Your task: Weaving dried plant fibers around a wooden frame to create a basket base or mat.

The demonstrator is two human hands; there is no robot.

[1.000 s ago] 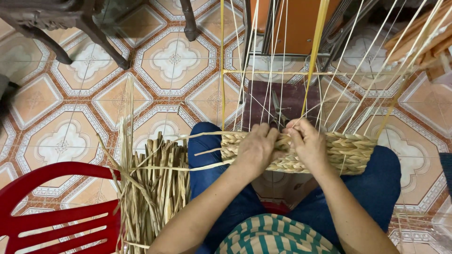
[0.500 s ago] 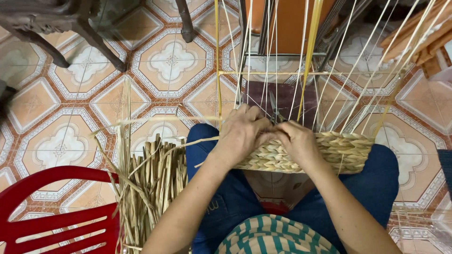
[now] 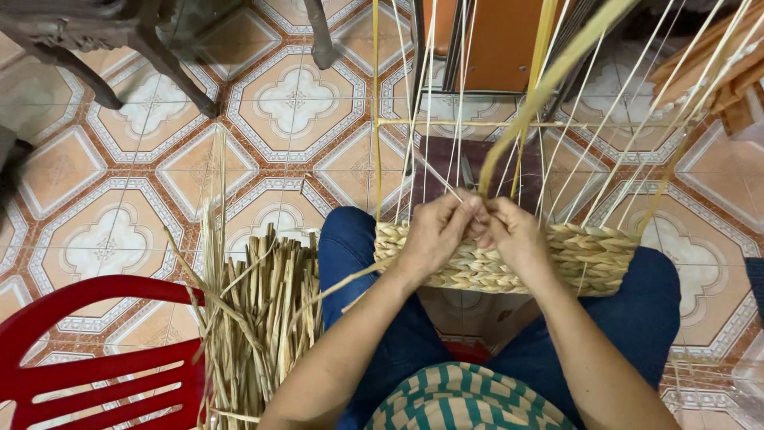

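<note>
Nearest: a green-and-cream striped top (image 3: 461, 402) and blue trousers (image 3: 652, 318), person seated w/ knees apart. To the person's left, a red plastic chair (image 3: 87, 366) and, just beside it, a bundle of dried straw strips (image 3: 259, 318) standing against the left thigh (loose ends fanning upward).

Across the lap sits a half-woven straw basket (image 3: 589, 259), its plaited band running knee to knee. Both hands meet at the band's top edge, near the middle. The left hand (image 3: 434, 235) is curled, fingers pinched on a broad flat straw strip (image 3: 541, 95) that rises up and away to the right. The right hand (image 3: 517, 239) is closed too, fingertips touching the left's at the same strip; which fingers actually grip it I can't tell (they overlap).

From the band, thin pale upright strands (image 3: 430, 103) fan out toward the top, w/ one horizontal strand crossing them.

Beyond: patterned orange-and-white floor tiles (image 3: 294, 99), dark furniture legs (image 3: 167, 60) top left, an orange panel (image 3: 501, 40) behind the strands.
</note>
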